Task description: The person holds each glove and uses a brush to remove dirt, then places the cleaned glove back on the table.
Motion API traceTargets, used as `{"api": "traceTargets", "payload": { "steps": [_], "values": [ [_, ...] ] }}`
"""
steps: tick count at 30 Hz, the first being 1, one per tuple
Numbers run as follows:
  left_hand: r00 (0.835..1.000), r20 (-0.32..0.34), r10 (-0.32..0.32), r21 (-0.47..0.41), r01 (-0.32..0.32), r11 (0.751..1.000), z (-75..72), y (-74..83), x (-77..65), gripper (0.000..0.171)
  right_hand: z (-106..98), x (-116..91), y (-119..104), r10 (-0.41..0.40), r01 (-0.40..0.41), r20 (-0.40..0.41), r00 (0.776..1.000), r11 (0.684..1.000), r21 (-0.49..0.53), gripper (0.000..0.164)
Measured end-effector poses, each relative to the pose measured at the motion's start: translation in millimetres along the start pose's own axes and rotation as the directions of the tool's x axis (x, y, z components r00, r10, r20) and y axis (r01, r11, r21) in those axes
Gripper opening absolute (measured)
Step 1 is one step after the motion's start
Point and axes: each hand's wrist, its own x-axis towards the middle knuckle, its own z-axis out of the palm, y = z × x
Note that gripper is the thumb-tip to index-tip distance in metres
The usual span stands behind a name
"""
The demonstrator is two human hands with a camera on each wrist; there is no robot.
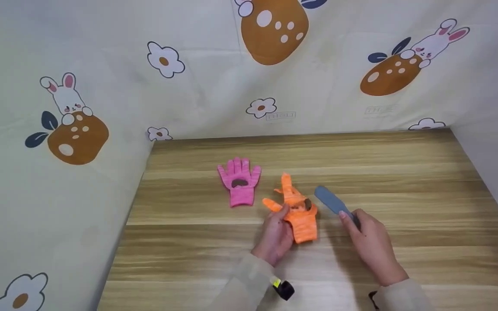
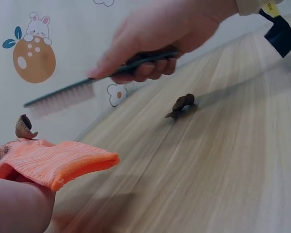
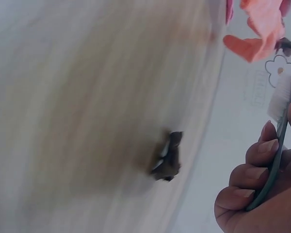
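My left hand holds an orange knit glove, thumb on top and fingers underneath. The glove's cuff points toward me in the head view. A dark stain marks its fabric, and a curled brown flake stands up from it. My right hand grips the handle of a grey-blue brush, just right of the glove. The brush's pale bristles face down, apart from the glove in the left wrist view.
A pink glove with a dark brown patch lies flat on the wooden table, left of the orange one. A crumpled brown piece lies on the table. A printed cloth hangs behind the table's back edge.
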Motion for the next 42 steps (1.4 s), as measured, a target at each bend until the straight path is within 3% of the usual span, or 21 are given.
{"api": "traceTargets", "payload": {
  "steps": [9, 15, 22, 29, 35, 42],
  "values": [
    [0.997, 0.070, 0.017, 0.097, -0.024, 0.995, 4.1, -12.1, -1.0, 0.020, 12.3, -2.6, -27.1, -0.097, 0.096, -0.034, 0.995, 0.995, -0.028, 0.053],
    [0.995, 0.103, -0.001, 0.113, -0.011, 0.994, 7.4, -17.9, -2.9, 0.038, 21.5, -3.4, -31.2, -0.139, 0.137, -0.026, 0.990, 0.988, -0.066, 0.051],
    [0.997, 0.071, 0.004, 0.051, -0.008, 0.999, 6.5, -12.5, -3.2, 0.025, 19.4, -2.9, -24.3, -0.122, 0.118, -0.029, 0.992, 0.988, -0.099, 0.047],
    [0.998, 0.056, -0.002, 0.013, 0.001, 1.000, 7.1, -5.2, -3.8, 0.026, 15.7, -2.3, -16.3, -0.074, 0.075, 0.019, 0.997, 0.993, -0.094, 0.062],
    [0.997, 0.070, -0.006, -0.003, 0.006, 1.000, 6.8, -4.0, -3.8, 0.019, 13.8, -2.6, -10.2, -0.079, 0.079, 0.002, 0.997, 0.993, -0.091, 0.058],
    [0.992, 0.127, -0.006, 0.011, 0.005, 1.000, 4.5, -5.6, -4.4, 0.028, 13.0, -3.4, -4.9, -0.087, 0.086, -0.010, 0.996, 0.992, -0.088, 0.054]
  ]
}}
